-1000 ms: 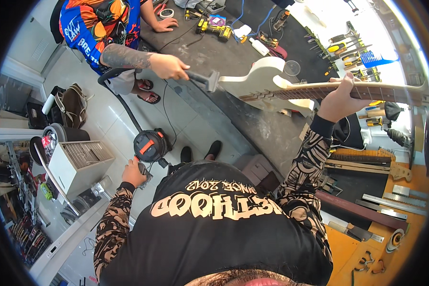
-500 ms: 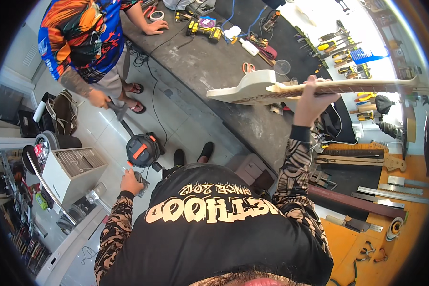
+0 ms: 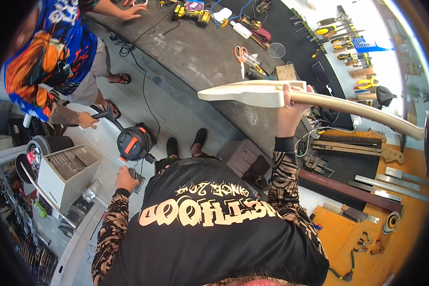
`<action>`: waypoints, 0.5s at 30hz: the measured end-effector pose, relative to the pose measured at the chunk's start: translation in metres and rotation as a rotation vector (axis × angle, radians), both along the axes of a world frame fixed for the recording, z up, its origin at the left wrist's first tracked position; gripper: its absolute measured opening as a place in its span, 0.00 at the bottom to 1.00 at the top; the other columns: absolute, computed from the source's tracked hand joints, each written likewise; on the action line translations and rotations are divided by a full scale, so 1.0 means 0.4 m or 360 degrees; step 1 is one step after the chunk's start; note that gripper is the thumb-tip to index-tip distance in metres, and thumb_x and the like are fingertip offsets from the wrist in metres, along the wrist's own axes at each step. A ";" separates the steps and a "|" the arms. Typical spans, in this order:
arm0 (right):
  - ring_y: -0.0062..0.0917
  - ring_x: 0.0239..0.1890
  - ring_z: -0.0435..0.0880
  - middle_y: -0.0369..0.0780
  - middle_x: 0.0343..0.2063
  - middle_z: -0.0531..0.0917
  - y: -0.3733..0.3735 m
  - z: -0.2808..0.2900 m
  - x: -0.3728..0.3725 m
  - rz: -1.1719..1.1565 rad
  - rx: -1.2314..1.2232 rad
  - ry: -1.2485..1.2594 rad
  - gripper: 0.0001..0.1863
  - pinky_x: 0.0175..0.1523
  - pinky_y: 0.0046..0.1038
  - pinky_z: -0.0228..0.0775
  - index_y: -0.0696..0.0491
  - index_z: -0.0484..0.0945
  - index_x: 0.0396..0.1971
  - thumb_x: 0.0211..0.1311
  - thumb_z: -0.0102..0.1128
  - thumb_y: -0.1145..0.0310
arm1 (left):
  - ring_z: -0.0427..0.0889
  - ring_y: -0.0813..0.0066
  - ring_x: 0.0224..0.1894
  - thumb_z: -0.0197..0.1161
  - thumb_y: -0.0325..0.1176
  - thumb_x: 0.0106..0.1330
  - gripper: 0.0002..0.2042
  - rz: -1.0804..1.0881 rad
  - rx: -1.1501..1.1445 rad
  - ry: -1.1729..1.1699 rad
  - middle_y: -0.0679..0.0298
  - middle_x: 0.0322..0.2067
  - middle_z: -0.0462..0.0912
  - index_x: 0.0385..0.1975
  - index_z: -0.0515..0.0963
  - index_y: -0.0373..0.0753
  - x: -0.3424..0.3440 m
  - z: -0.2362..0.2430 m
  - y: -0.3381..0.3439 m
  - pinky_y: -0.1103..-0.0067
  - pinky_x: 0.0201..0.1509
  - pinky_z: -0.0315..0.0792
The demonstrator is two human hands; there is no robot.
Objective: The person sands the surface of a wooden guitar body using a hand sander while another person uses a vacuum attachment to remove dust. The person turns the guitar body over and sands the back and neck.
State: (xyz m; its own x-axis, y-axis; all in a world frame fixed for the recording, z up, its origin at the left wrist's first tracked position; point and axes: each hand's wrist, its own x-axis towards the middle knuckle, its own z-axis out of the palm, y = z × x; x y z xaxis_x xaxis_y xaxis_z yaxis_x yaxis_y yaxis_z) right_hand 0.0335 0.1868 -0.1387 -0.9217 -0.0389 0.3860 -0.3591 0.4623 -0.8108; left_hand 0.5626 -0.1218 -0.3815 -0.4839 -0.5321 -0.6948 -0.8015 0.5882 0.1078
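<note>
Guitar [image 3: 245,94]: rolled over since half a second ago; its fretboard has turned from view, showing the neck's [image 3: 350,107] pale back, the body edge-on near frame centre above the workbench [image 3: 186,66].
Right hand [image 3: 292,117]: my thumb and fingers clasp the neck beside the body.
Left hand [image 3: 126,180]: lower left, by a small grey object [image 3: 139,178]; I cannot tell whether I grip it.
Vacuum [image 3: 134,143]: left of centre; a co-worker's hand [image 3: 87,120] holds its hose tool [image 3: 103,114].
Careful turning: with one hand bearing it, I should roll slowly, keeping bare wood off the scissors [image 3: 241,57] and the neck's far end clear at right.
</note>
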 end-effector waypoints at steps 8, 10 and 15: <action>0.28 0.67 0.79 0.44 0.75 0.71 0.049 -0.017 0.007 0.0495 -0.0623 -0.0767 0.57 0.70 0.32 0.76 0.53 0.41 0.86 0.68 0.75 0.75 | 0.85 0.37 0.55 0.82 0.39 0.49 0.37 0.0059 0.0027 0.0035 0.46 0.56 0.77 0.57 0.70 0.34 -0.024 -0.024 -0.003 0.53 0.60 0.83; 0.27 0.66 0.79 0.44 0.75 0.72 0.057 -0.026 0.009 0.0617 -0.0479 -0.0644 0.53 0.69 0.32 0.77 0.55 0.45 0.85 0.72 0.74 0.71 | 0.85 0.37 0.55 0.82 0.39 0.49 0.36 0.0055 0.0010 0.0051 0.46 0.56 0.77 0.57 0.70 0.34 -0.027 -0.024 -0.003 0.53 0.59 0.83; 0.29 0.67 0.79 0.45 0.75 0.73 0.077 -0.027 -0.017 0.0560 -0.0268 -0.0533 0.50 0.73 0.32 0.71 0.58 0.48 0.83 0.73 0.74 0.63 | 0.84 0.37 0.55 0.82 0.38 0.49 0.37 0.0053 0.0026 0.0040 0.46 0.56 0.77 0.58 0.70 0.35 -0.020 -0.026 0.005 0.53 0.60 0.83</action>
State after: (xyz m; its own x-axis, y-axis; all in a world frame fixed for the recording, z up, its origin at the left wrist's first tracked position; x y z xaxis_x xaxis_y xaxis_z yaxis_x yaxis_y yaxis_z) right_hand 0.0269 0.2177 -0.1493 -0.9382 -0.3315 0.0995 -0.1773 0.2135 -0.9607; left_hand 0.5546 -0.1197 -0.3920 -0.4838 -0.5365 -0.6915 -0.8174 0.5594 0.1378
